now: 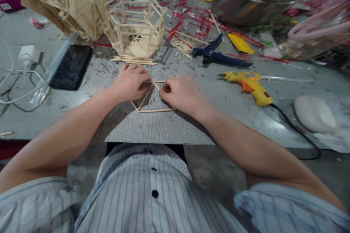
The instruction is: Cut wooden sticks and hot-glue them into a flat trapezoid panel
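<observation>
A flat frame of thin wooden sticks (155, 110) lies on the table, with slanting sticks meeting near its top middle. My left hand (131, 83) is closed at the frame's upper left, its fingertips on a stick there. Across from it, my right hand (180, 94) pinches at the right side of the frame, thumb and forefinger on a slanting stick. Both hands cover parts of the frame. Just beyond them lies a small pile of loose wooden sticks (133, 60), in front of an open six-sided stick structure (136, 29).
A larger stick structure (87, 3) stands at the back left, near a black phone (71, 67) and a white charger (28, 54). To the right lie a yellow glue gun (248, 84) and dark blue pliers (218, 56). A metal bowl (232, 3) stands behind.
</observation>
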`<state>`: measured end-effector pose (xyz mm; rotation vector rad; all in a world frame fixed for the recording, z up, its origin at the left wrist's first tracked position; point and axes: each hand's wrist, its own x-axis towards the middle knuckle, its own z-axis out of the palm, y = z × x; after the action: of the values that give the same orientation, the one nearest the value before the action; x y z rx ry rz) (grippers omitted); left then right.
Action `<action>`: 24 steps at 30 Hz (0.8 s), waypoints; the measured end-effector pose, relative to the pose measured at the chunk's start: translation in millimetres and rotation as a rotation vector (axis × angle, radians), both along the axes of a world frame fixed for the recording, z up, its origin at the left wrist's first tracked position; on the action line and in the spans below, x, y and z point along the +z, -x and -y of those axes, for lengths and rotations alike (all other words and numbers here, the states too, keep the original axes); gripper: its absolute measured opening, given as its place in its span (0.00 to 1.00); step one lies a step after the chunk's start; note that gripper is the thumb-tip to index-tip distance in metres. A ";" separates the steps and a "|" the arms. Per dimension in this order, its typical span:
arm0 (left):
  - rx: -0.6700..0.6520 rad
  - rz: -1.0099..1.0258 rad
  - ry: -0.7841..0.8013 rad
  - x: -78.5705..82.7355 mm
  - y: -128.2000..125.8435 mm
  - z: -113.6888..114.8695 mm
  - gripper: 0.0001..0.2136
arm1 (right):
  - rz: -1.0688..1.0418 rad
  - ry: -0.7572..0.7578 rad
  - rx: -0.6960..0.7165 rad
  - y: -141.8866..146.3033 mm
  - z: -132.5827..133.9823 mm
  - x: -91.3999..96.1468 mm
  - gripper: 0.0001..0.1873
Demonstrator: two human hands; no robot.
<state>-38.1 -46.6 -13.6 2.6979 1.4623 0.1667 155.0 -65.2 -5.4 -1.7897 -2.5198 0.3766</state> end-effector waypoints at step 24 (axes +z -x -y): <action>0.037 0.002 0.052 2.1 -0.6 0.2 0.14 | -0.019 -0.102 0.004 -0.5 -1.9 -11.5 0.12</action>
<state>-37.5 -46.8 -11.5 2.6311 1.4947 0.1307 155.5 -63.3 -16.9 -1.7367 -2.4815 0.2581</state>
